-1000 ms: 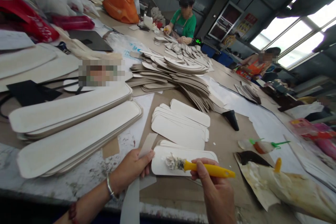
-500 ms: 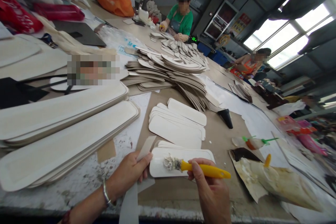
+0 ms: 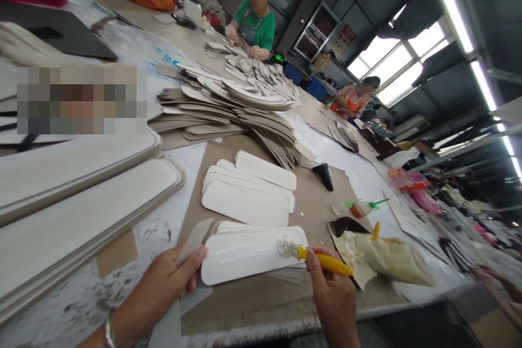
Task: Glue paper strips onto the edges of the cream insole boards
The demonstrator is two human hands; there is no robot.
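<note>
In my right hand (image 3: 332, 288) is a brush with a yellow handle (image 3: 336, 265). Its paste-clotted bristles rest on the right part of a rounded white panel (image 3: 248, 258), whose surface shows glossy streaks. My left hand (image 3: 169, 280) is closed around a long pale strip (image 3: 198, 236), with the thumb tip at the panel's left end. More white pieces lie partly hidden under this panel. Just beyond it, a fanned stack of similar small white panels (image 3: 247, 196) lies on brown board (image 3: 196, 196).
Long white panels (image 3: 89, 201) are piled on the left. Behind stands a large heap of curved pieces (image 3: 228, 103). To the right are a paste-smeared bag (image 3: 391, 258), small bottles (image 3: 361, 208) and a black cone (image 3: 324, 176). A co-worker in green (image 3: 261, 27) sits across the table.
The brush has slid right along the panel, leaving glossy streaks behind it. My left hand still grips the strip. The view has swung to the right.
</note>
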